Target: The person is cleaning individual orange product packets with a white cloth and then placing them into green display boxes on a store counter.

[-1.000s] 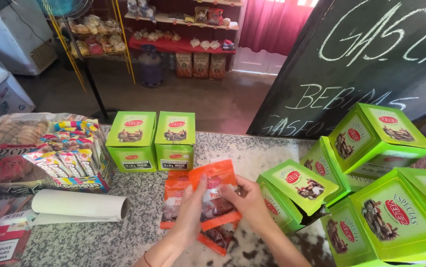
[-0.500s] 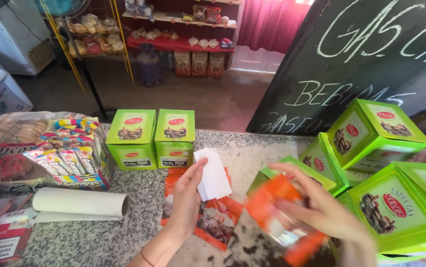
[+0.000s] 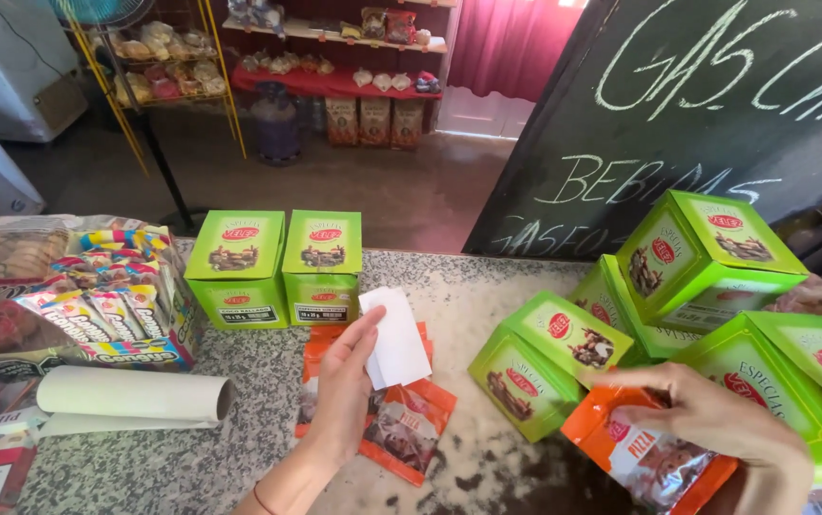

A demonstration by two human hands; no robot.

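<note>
Far to the left of the left hand [image 3: 344, 386] sit a bag of colourful sweets [image 3: 96, 305] and a white paper roll [image 3: 129, 396] on the speckled tabletop [image 3: 487, 296]. Just behind that hand stand two green boxes [image 3: 277, 267]. The left hand pinches a small white paper [image 3: 396, 334] between thumb and fingers; the paper looks light and bendy, and its long side points up and away, tipped a little left. Under the hand lie orange packets [image 3: 401, 420], flat on the tabletop. Further right, the right hand [image 3: 716, 420] is closed around another orange packet [image 3: 654, 458] (thin, crinkly and probably slippery, best held by an edge). It slants down to the right. More green boxes [image 3: 707, 253] are piled behind that hand.
</note>
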